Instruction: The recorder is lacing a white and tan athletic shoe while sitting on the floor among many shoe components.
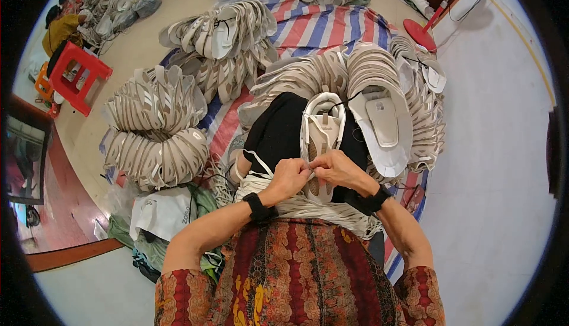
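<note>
A beige and white shoe upper (323,133) lies lengthwise over my black-clothed lap, its padded collar pointing away from me. Over its lower end, my left hand (289,179) and my right hand (339,169) meet with fingertips pinched together. What they pinch is too small and covered to make out. Both wrists wear black bands. Under and beside my hands lies a bundle of white shoelaces (332,212), with some strands looping up near my left hand. A dark cord (344,102) runs from the shoe's collar toward the stacked uppers at the right.
Nested shoe uppers stand in rows to the left (157,157), ahead (222,32) and right (379,77), on a striped tarp (326,26). A white bag (163,213) lies at lower left. A red stool (77,77), another person (59,32) and a red stand (421,34) are farther off.
</note>
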